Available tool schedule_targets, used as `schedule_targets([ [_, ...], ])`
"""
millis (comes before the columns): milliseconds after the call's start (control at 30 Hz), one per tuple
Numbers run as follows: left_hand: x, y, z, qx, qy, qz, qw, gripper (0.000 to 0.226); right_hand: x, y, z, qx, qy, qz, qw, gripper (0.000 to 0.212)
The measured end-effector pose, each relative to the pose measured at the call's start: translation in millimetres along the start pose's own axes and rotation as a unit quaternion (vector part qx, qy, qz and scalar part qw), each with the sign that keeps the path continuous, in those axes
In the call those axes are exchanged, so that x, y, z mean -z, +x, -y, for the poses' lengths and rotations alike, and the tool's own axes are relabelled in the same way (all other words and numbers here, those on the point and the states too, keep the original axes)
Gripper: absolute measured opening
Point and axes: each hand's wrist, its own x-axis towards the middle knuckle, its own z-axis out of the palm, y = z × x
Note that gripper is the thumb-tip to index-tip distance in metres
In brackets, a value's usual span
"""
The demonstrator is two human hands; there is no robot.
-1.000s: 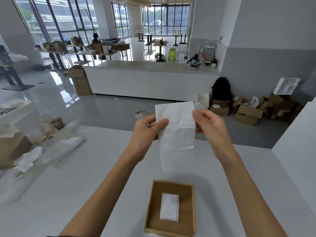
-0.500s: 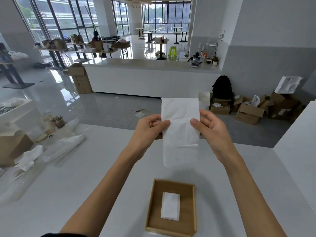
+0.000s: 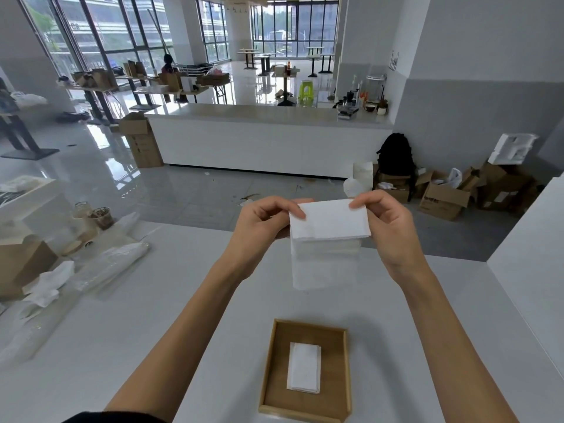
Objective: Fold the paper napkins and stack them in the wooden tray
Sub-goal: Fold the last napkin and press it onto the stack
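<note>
I hold a white paper napkin (image 3: 328,230) in the air above the white table (image 3: 152,315). Its top half is bent over toward me, and the lower half hangs down behind. My left hand (image 3: 262,227) pinches the napkin's upper left corner, and my right hand (image 3: 387,227) pinches the upper right corner. Below, near the table's front edge, sits a square wooden tray (image 3: 274,377). A small stack of folded white napkins (image 3: 304,367) lies flat in its middle.
At the table's left lie clear plastic wrappers (image 3: 113,264), crumpled tissue (image 3: 48,286), a cardboard box (image 3: 21,264) and cups (image 3: 97,216). A white wall (image 3: 531,254) borders the table on the right. Beyond the table are open floor, a long white counter (image 3: 265,138) and cardboard boxes (image 3: 442,199).
The napkin hung full length from both hands before. Now its top half is folded over toward me, with both hands lower and gripping the top corners.
</note>
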Motion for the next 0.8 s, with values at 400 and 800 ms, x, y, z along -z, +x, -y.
schedule_targets([
  [400,-4,-4,7,0.046,-0.06,0.044,0.996,0.021,6,4,3,0.083,0.0,-0.032,0.996,0.039],
  [800,-14,-2,-3,0.025,0.024,0.003,0.999,0.03,17,2,3,0.108,-0.042,0.052,0.992,0.046],
])
